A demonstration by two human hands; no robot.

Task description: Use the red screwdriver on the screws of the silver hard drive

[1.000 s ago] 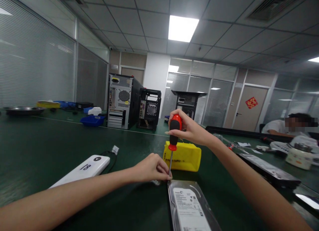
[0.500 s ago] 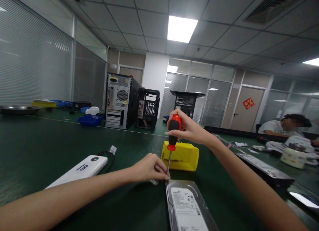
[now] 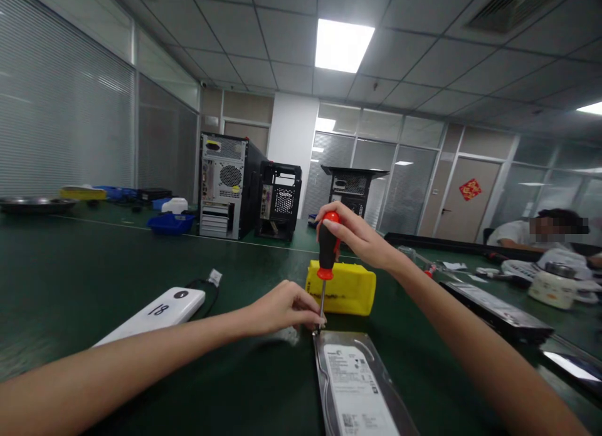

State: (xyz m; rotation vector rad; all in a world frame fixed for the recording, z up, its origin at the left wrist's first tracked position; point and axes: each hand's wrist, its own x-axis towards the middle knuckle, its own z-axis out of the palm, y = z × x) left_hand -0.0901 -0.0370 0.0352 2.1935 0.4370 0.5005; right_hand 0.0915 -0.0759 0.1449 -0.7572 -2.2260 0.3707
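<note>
My right hand (image 3: 345,229) is wrapped around the red and black handle of a screwdriver (image 3: 326,254). The shaft points down, nearly upright, its tip at the far left corner of a silver hard drive (image 3: 355,386) with a white label. At that corner, the fingers of my left hand (image 3: 291,307) are pinched together against the lower end of the shaft. Whatever sits between those fingertips is too small to make out. The drive lies flat on the green table, label up. Just behind the hands, a yellow plastic bin (image 3: 350,292) rests on its side.
To the left lies a white device marked 18 (image 3: 155,313), with a black cable. Computer cases (image 3: 223,191) stand at the back, beside a blue tray (image 3: 170,223). On the right are another drive-like metal box (image 3: 498,307), a phone (image 3: 576,367), a jar (image 3: 554,285) and a seated person.
The screwdriver handle has tipped slightly and sits a little differently in my right hand. My left fingertips have shifted slightly up and right by the shaft. The whole view has tilted slightly.
</note>
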